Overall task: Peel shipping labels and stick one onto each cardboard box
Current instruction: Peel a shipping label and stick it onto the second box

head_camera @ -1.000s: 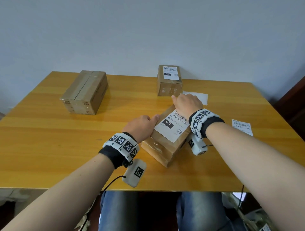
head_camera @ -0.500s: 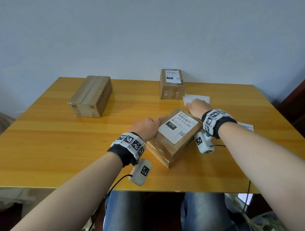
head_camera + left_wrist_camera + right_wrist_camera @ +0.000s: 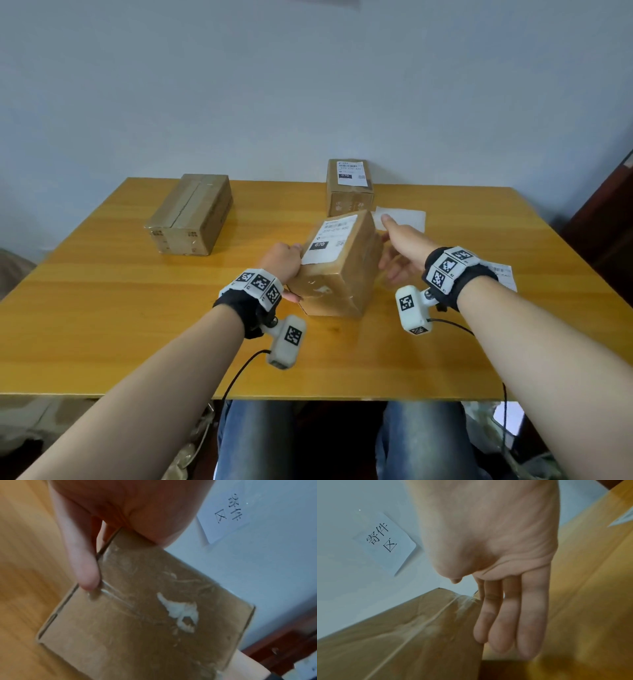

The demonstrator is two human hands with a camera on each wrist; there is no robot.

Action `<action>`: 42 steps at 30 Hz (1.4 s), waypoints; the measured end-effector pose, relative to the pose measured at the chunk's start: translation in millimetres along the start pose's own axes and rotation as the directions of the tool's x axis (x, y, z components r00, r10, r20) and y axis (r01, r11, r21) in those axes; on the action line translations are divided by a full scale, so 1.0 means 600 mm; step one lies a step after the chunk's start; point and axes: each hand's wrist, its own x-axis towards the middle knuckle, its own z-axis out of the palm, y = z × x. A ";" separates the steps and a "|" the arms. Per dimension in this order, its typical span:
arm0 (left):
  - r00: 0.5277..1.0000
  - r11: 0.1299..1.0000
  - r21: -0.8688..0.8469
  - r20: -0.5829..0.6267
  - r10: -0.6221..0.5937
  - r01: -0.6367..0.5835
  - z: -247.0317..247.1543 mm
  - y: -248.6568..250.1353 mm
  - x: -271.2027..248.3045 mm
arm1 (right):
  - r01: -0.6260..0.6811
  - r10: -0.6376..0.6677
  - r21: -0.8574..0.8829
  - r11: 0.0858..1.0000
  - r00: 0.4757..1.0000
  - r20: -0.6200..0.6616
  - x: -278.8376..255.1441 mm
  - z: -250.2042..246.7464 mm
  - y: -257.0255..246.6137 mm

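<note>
A cardboard box (image 3: 342, 274) with a white shipping label (image 3: 330, 236) on top is tilted up off the table, near its middle. My left hand (image 3: 284, 265) grips its near-left corner, thumb (image 3: 82, 563) on the taped end face (image 3: 145, 622). My right hand (image 3: 399, 248) lies flat against the right side with straight fingers (image 3: 513, 615) along the box edge (image 3: 402, 635). A second labelled box (image 3: 349, 186) stands just behind. A larger unlabelled box (image 3: 191, 214) sits at the far left.
A blank white backing sheet (image 3: 400, 217) lies behind my right hand. Another printed label (image 3: 503, 274) lies near the right edge of the wooden table (image 3: 102, 308), partly hidden by my right wrist. A wall runs close behind the table.
The labelled box lay flat under both hands; now it is tipped up and nearer the far box. My right hand slid from the label to the box's right side.
</note>
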 end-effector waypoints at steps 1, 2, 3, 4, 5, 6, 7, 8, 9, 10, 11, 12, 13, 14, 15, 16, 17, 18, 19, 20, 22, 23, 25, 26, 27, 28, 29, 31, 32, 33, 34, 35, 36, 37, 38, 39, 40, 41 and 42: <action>1.000 0.999 -0.037 -0.010 -0.013 0.012 -0.008 -0.001 0.001 | 0.012 -0.013 0.038 0.999 1.000 0.025 0.001 0.010 -0.006; 0.999 0.996 -0.084 -0.026 -0.030 0.028 -0.014 -0.002 0.002 | 0.025 -0.028 0.072 0.997 0.999 0.042 0.002 0.021 -0.013; 0.998 0.991 -0.130 -0.048 -0.045 0.038 -0.020 -0.002 0.005 | 0.040 -0.045 0.099 0.994 0.998 0.053 0.002 0.031 -0.019; 0.996 0.985 -0.171 -0.077 -0.052 0.038 -0.026 -0.002 0.008 | 0.054 -0.062 0.120 0.991 0.996 0.064 0.002 0.041 -0.025; 0.992 0.978 -0.206 -0.114 -0.049 0.025 -0.030 -0.003 0.012 | 0.065 -0.076 0.133 0.989 0.994 0.078 0.001 0.050 -0.031; 0.987 0.974 -0.227 -0.153 -0.038 0.003 -0.035 -0.004 0.016 | 0.072 -0.087 0.137 0.988 0.991 0.100 0.001 0.058 -0.035; 0.982 0.971 -0.239 -0.185 -0.025 -0.021 -0.040 -0.004 0.021 | 0.075 -0.093 0.136 0.988 0.988 0.125 0.001 0.065 -0.039; 0.979 0.968 -0.249 -0.205 -0.016 -0.037 -0.042 -0.005 0.025 | 0.075 -0.094 0.130 0.989 0.985 0.148 0.003 0.071 -0.042; 0.977 0.965 -0.258 -0.214 -0.009 -0.048 -0.044 -0.006 0.029 | 0.074 -0.094 0.122 0.990 0.982 0.163 0.006 0.076 -0.043; 0.977 0.963 -0.264 -0.214 -0.002 -0.056 -0.044 -0.008 0.032 | 0.078 -0.096 0.111 0.991 0.981 0.169 0.009 0.080 -0.045; 0.977 0.961 -0.269 -0.212 0.007 -0.065 -0.044 -0.010 0.035 | 0.082 -0.098 0.100 0.992 0.981 0.168 0.012 0.083 -0.046; 0.978 0.960 -0.271 -0.209 0.013 -0.070 -0.043 -0.013 0.037 | 0.085 -0.099 0.091 0.992 0.982 0.163 0.015 0.084 -0.046; 0.977 0.959 -0.272 -0.210 0.019 -0.077 -0.041 -0.015 0.039 | 0.085 -0.098 0.086 0.993 0.982 0.158 0.018 0.085 -0.046; 0.977 0.959 -0.272 -0.213 0.022 -0.080 -0.038 -0.017 0.042 | 0.086 -0.099 0.084 0.993 0.983 0.157 0.020 0.085 -0.046; 0.976 0.958 -0.274 -0.217 0.024 -0.085 -0.035 -0.018 0.045 | 0.086 -0.099 0.085 0.993 0.983 0.158 0.023 0.085 -0.045; 0.975 0.957 -0.278 -0.220 0.023 -0.085 -0.033 -0.019 0.047 | 0.087 -0.100 0.087 0.992 0.982 0.159 0.025 0.085 -0.045; 0.975 0.955 -0.284 -0.222 0.022 -0.086 -0.032 -0.019 0.050 | 0.088 -0.101 0.089 0.992 0.982 0.158 0.027 0.085 -0.046; 0.975 0.954 -0.287 -0.220 0.020 -0.085 -0.031 -0.019 0.053 | 0.092 -0.105 0.090 0.992 0.982 0.156 0.029 0.085 -0.046; 0.975 0.953 -0.289 -0.221 0.021 -0.086 -0.030 -0.019 0.056 | 0.096 -0.109 0.091 0.991 0.982 0.152 0.032 0.085 -0.046; 0.975 0.952 -0.292 -0.221 0.022 -0.088 -0.030 -0.019 0.059 | 0.099 -0.113 0.092 0.991 0.982 0.150 0.034 0.085 -0.046; 0.975 0.949 -0.302 -0.223 0.025 -0.094 -0.031 -0.021 0.063 | 0.102 -0.116 0.097 0.990 0.982 0.148 0.038 0.086 -0.046; 0.974 0.947 -0.305 -0.226 0.028 -0.098 -0.031 -0.022 0.067 | 0.105 -0.120 0.103 0.989 0.982 0.147 0.040 0.086 -0.047; 0.970 0.943 -0.315 -0.243 0.029 -0.107 -0.032 -0.025 0.076 | 0.121 -0.138 0.126 0.985 0.981 0.136 0.044 0.089 -0.049; 0.966 0.939 -0.326 -0.257 0.026 -0.112 -0.033 -0.025 0.081 | 0.136 -0.155 0.148 0.980 0.979 0.130 0.046 0.090 -0.052; 0.962 0.931 -0.344 -0.274 0.020 -0.118 -0.036 -0.025 0.086 | 0.151 -0.176 0.182 0.971 0.976 0.129 0.048 0.092 -0.056; 0.956 0.923 -0.364 -0.293 0.013 -0.125 -0.040 -0.024 0.094 | 0.169 -0.202 0.223 0.960 0.970 0.138 0.050 0.094 -0.060; 0.949 0.914 -0.382 -0.314 0.008 -0.134 -0.044 -0.023 0.102 | 0.184 -0.228 0.259 0.948 0.962 0.152 0.052 0.096 -0.064; 0.939 0.898 -0.414 -0.344 -0.003 -0.149 -0.053 -0.018 0.122 | 0.217 -0.280 0.304 0.928 0.943 0.181 0.058 0.100 -0.070; 0.936 0.889 -0.433 -0.351 -0.012 -0.151 -0.058 -0.016 0.134 | 0.233 -0.303 0.316 0.920 0.933 0.193 0.065 0.101 -0.073; 0.934 0.879 -0.452 -0.358 -0.021 -0.154 -0.062 -0.013 0.148 | 0.244 -0.316 0.317 0.917 0.927 0.202 0.072 0.101 -0.078; 0.932 0.875 -0.460 -0.363 -0.027 -0.153 -0.065 -0.009 0.164 | 0.250 -0.320 0.308 0.918 0.925 0.204 0.080 0.099 -0.084; 0.929 0.878 -0.454 -0.369 -0.027 -0.155 -0.067 -0.004 0.179 | 0.258 -0.321 0.289 0.922 0.926 0.198 0.087 0.096 -0.090; 0.927 0.880 -0.449 -0.375 -0.027 -0.156 -0.069 0.002 0.194 | 0.273 -0.326 0.263 0.925 0.927 0.184 0.094 0.092 -0.098; 0.926 0.880 -0.447 -0.377 -0.025 -0.159 -0.071 0.010 0.209 | 0.292 -0.334 0.236 0.927 0.928 0.162 0.101 0.086 -0.107; 0.927 0.879 -0.450 -0.374 -0.026 -0.157 -0.071 0.016 0.225 | 0.310 -0.342 0.213 0.927 0.930 0.136 0.107 0.080 -0.113; 0.928 0.877 -0.453 -0.372 -0.026 -0.157 -0.071 0.024 0.240 | 0.325 -0.350 0.200 0.924 0.931 0.105 0.112 0.074 -0.118; 0.928 0.875 -0.458 -0.371 -0.026 -0.158 -0.070 0.033 0.256 | 0.337 -0.356 0.198 0.921 0.932 0.069 0.118 0.068 -0.121; 0.927 0.876 -0.455 -0.373 -0.025 -0.160 -0.068 0.041 0.271 | 0.341 -0.354 0.201 0.918 0.935 0.029 0.123 0.063 -0.121; 0.925 0.879 -0.449 -0.378 -0.023 -0.162 -0.067 0.049 0.283 | 0.342 -0.348 0.204 0.917 0.937 -0.008 0.127 0.059 -0.118</action>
